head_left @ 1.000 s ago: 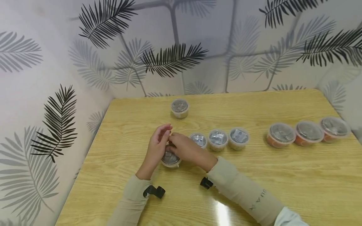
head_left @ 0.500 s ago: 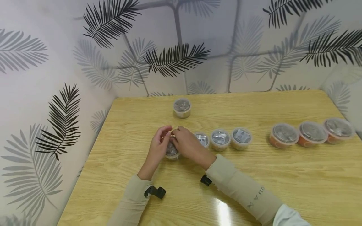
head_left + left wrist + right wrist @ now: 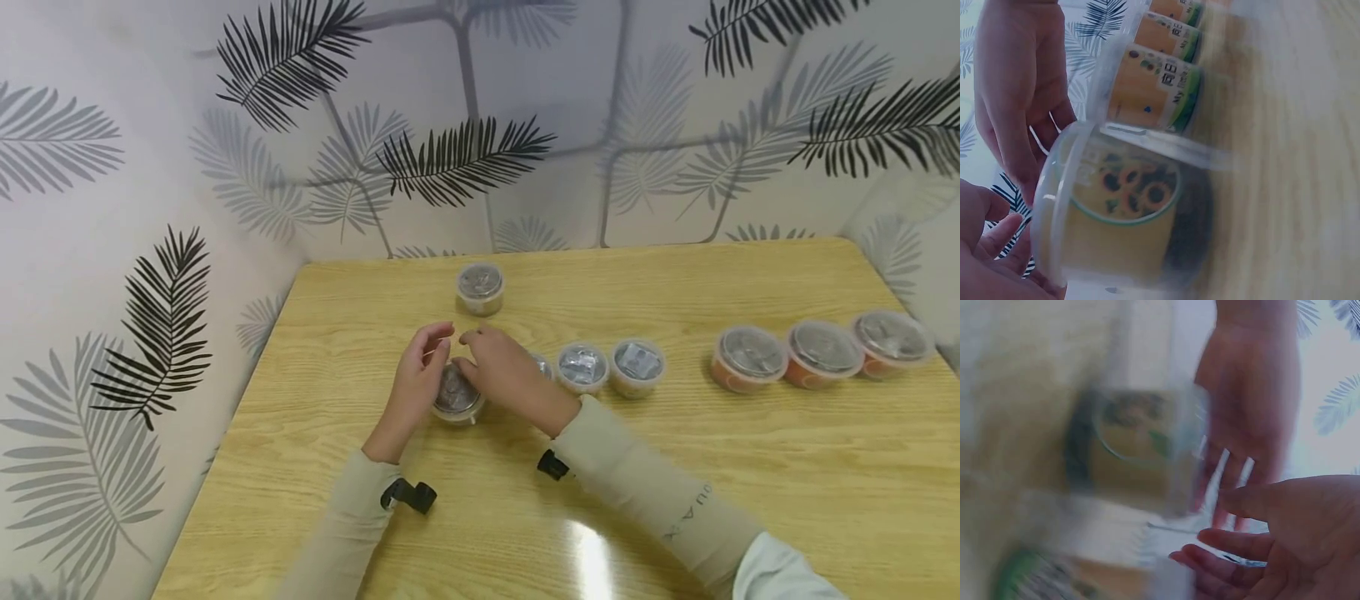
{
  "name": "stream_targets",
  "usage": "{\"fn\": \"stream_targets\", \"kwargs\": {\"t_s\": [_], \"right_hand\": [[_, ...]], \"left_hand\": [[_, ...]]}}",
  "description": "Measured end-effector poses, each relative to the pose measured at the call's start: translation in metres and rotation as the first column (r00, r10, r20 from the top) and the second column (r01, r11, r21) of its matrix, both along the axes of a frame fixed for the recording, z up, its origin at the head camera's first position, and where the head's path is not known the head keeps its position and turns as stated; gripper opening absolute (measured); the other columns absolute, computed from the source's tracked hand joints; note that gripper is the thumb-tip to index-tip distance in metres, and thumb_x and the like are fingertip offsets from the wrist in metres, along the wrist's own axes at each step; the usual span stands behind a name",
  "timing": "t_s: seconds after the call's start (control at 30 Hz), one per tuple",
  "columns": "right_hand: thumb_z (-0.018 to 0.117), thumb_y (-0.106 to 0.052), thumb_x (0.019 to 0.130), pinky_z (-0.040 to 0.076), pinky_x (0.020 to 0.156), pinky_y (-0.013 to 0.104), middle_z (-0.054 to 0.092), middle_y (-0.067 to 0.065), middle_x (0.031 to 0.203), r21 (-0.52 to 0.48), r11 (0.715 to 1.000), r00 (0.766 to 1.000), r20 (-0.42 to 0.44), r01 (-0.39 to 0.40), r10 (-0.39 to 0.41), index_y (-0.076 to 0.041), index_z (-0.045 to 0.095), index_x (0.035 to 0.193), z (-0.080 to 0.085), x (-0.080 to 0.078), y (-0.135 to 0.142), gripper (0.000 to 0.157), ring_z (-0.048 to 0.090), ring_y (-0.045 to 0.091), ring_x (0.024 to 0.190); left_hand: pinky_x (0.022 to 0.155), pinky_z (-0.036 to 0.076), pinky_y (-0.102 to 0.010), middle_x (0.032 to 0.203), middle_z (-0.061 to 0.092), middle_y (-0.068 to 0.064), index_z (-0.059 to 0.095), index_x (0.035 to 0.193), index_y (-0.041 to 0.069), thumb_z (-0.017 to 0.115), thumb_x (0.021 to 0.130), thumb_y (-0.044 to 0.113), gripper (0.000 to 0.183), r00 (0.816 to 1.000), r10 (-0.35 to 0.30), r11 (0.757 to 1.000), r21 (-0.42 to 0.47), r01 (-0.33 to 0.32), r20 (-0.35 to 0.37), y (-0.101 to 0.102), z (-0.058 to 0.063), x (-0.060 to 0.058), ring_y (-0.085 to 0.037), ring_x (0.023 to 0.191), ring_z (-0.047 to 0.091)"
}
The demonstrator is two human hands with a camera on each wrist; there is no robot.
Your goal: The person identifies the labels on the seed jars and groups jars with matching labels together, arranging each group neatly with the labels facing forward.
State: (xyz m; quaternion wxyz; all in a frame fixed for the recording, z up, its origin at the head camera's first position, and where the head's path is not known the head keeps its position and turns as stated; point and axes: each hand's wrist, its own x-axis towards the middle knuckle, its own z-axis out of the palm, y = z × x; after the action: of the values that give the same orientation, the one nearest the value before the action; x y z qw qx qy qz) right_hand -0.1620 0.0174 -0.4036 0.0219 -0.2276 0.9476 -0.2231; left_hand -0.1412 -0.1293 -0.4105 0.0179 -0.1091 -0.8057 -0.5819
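Observation:
A round clear plastic tub with a lid [image 3: 456, 392] stands upright on the table between both hands. Its side, seen in the left wrist view, carries a yellowish print with orange-and-dark rings [image 3: 1141, 187], with dark matter at the bottom. My left hand [image 3: 411, 387] lies along the tub's left side, fingers loosely bent near the lid. The right hand [image 3: 504, 367] is over the lid's right edge, thumb near it; whether it touches is unclear. In the right wrist view its fingers [image 3: 1235, 550] are spread and hold nothing. Motion blurs that view.
Right of the hands, a row of small lidded tubs [image 3: 581, 367] holds silvery packets; one is partly hidden by the right hand. Another lidded tub [image 3: 480, 289] stands behind. Larger orange tubs [image 3: 750, 358] line up at the right. A patterned wall [image 3: 525, 192] rises behind the table [image 3: 337, 350].
The tub has slid a little away from the body. My right hand has drawn apart from the left, uncovering more of the lid.

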Motion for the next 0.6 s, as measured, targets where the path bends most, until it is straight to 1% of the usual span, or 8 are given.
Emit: {"fn": "stream_targets", "kwargs": {"t_s": [0.1,0.2,0.27,0.4,0.43,0.5,0.53,0.6], "right_hand": [[0.056,-0.029,0.094,0.048,0.086,0.038,0.055,0.013,0.121,0.005,1.0,0.999,0.046,0.026,-0.026,-0.002,0.052,0.127,0.015,-0.007,0.008,0.043,0.054,0.027,0.109],[0.055,-0.031,0.095,0.048,0.086,0.039,0.051,0.016,0.124,0.029,0.998,0.995,0.087,0.048,-0.051,-0.001,0.047,0.131,0.03,-0.016,0.019,0.048,0.053,0.029,0.109],[0.053,-0.032,0.095,0.047,0.087,0.041,0.048,0.019,0.126,0.045,0.997,0.991,0.12,0.06,-0.065,0.0,0.043,0.134,0.038,-0.023,0.024,0.052,0.052,0.031,0.109],[0.051,-0.037,0.095,0.042,0.094,0.045,0.034,0.023,0.137,0.043,0.994,0.97,0.218,0.1,-0.107,-0.001,0.027,0.144,0.046,-0.042,0.031,0.065,0.043,0.036,0.12],[0.051,-0.037,0.095,0.04,0.096,0.046,0.031,0.024,0.14,0.037,0.994,0.964,0.242,0.104,-0.11,-0.001,0.023,0.145,0.046,-0.047,0.032,0.068,0.04,0.037,0.123],[0.053,-0.037,0.094,0.037,0.098,0.047,0.026,0.025,0.143,0.01,0.994,0.952,0.288,0.109,-0.107,-0.002,0.018,0.147,0.045,-0.056,0.035,0.072,0.034,0.037,0.127],[0.054,-0.036,0.093,0.038,0.098,0.047,0.027,0.026,0.142,-0.004,0.995,0.95,0.298,0.098,-0.093,0.0,0.019,0.146,0.043,-0.061,0.037,0.073,0.035,0.037,0.127],[0.055,-0.035,0.093,0.035,0.101,0.047,0.023,0.026,0.144,-0.023,0.996,0.937,0.34,0.091,-0.078,0.002,0.014,0.146,0.04,-0.069,0.04,0.077,0.031,0.036,0.13]], "left_hand": [[0.098,0.038,-0.045,0.128,0.048,-0.02,0.045,0.128,-0.005,0.041,0.1,0.008,0.032,0.999,-0.029,0.999,-0.035,0.028,-0.028,-0.003,0.007,-0.005,-0.036,0.117,0.045],[0.099,0.037,-0.046,0.13,0.047,-0.021,0.043,0.129,-0.006,0.042,0.1,0.009,0.033,0.998,-0.057,0.997,-0.053,0.055,-0.036,-0.004,0.015,-0.013,-0.037,0.118,0.044],[0.1,0.035,-0.046,0.131,0.045,-0.021,0.042,0.13,-0.006,0.042,0.1,0.01,0.035,0.997,-0.075,0.995,-0.072,0.073,-0.024,-0.005,0.019,-0.02,-0.036,0.12,0.043],[0.1,0.036,-0.041,0.136,0.042,-0.014,0.04,0.135,0.001,0.043,0.1,0.021,0.04,0.996,-0.09,0.987,-0.129,0.091,0.012,-0.011,0.008,-0.045,-0.028,0.121,0.042],[0.101,0.036,-0.041,0.138,0.04,-0.013,0.038,0.136,0.002,0.043,0.1,0.023,0.042,0.995,-0.094,0.985,-0.141,0.099,0.04,-0.011,0.009,-0.048,-0.028,0.122,0.041],[0.1,0.037,-0.04,0.14,0.037,-0.01,0.035,0.139,0.007,0.043,0.1,0.029,0.046,0.992,-0.101,0.979,-0.167,0.114,0.081,-0.013,0.004,-0.059,-0.025,0.123,0.04],[0.1,0.037,-0.04,0.141,0.036,-0.01,0.034,0.14,0.007,0.043,0.1,0.029,0.047,0.989,-0.107,0.977,-0.172,0.124,0.106,-0.014,0.003,-0.063,-0.025,0.124,0.039],[0.1,0.036,-0.042,0.143,0.033,-0.011,0.031,0.141,0.007,0.043,0.1,0.029,0.048,0.981,-0.108,0.976,-0.17,0.136,0.163,-0.013,0.004,-0.07,-0.026,0.125,0.038]]}}
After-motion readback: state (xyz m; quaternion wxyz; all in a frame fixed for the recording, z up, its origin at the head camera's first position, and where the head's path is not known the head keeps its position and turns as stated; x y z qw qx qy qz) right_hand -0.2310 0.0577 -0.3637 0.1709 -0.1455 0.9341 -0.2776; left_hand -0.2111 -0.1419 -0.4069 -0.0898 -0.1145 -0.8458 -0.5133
